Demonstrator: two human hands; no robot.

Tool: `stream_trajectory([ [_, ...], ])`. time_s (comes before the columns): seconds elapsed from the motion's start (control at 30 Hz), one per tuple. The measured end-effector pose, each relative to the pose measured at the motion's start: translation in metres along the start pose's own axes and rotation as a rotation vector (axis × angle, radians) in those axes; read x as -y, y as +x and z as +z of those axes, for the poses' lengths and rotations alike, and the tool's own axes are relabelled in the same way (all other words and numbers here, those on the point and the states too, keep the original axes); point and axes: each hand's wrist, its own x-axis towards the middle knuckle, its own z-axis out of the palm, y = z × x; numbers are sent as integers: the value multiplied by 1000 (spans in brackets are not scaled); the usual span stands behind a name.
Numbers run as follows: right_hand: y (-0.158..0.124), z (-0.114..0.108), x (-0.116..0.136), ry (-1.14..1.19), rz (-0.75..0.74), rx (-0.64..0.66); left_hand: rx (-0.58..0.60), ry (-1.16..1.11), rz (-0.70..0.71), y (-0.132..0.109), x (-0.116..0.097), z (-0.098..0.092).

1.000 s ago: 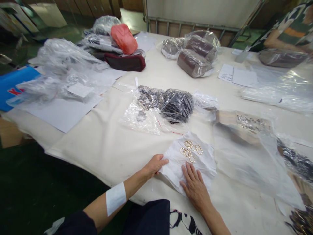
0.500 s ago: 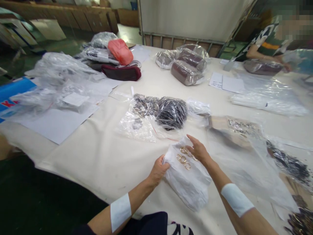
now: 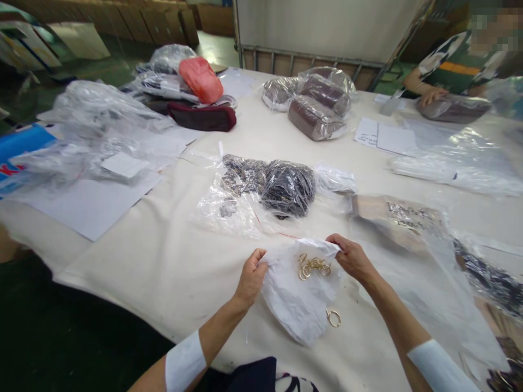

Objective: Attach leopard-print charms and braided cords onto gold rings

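A crumpled sheet of white tissue paper (image 3: 292,305) is stretched between my two hands above the table. My left hand (image 3: 251,275) pinches its left edge between thumb and fingers. On the opposite side my right hand (image 3: 352,257) grips the upper right corner. Several gold metal rings (image 3: 314,267) lie in a cluster on the paper's upper part. One more gold ring (image 3: 334,318) rests on the tablecloth, just right of the paper's lower edge. Beyond my hands sits a clear plastic bag of dark chain-like material (image 3: 288,188).
Wrapped brown bags (image 3: 314,117) stand at the back. Plastic-wrapped goods and a red bundle (image 3: 200,80) pile up at the left. To the right lie a beige packet (image 3: 376,212) in plastic and more dark chains (image 3: 490,272). A co-worker's hand (image 3: 433,96) touches a wrapped bag across the table.
My right hand has moved from over the rings to the paper's corner. The paper is spread wider, the rings have bunched together, and one ring now lies on the table.
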Motion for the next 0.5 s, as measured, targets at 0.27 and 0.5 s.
stream_trajectory([
  [0.27,-15,-9,13,78,-2,-121,68,174,128,-17,-31,7],
  [0.5,-26,-22,19,134,-34,-242,84,291,255,-24,-49,9],
])
